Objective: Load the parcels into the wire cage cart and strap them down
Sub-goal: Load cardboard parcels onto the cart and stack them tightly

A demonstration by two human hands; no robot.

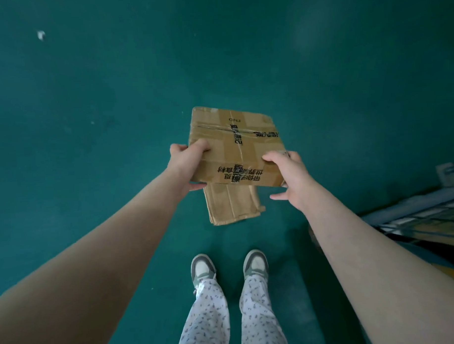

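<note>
gripping the flat brown taped cardboard parcel (pixel 235 145) by its near corners above the green floor (pixel 89 99), left hand (pixel 187 165) and right hand (pixel 287 175) should keep it level while turning toward the wire cage cart (pixel 428 213) at right.

A teal-green floor (pixel 89 99) fills almost the whole view, smooth and matt, with faint paler patches toward the top right. A small white scrap (pixel 40 34) lies on it far up at the left, well apart from everything else, and a tiny pale speck (pixel 92 122) lies lower down on the same side. At the bottom centre two sneakers stand flat on the floor, side by side with a gap between them, toes pointing away: the left shoe (pixel 202 269) and the right shoe (pixel 255 264), both grey-green with white panels. Loose white trousers (pixel 207 316) with a small dark print fall over the shoes' heels and run down out of frame.
</note>
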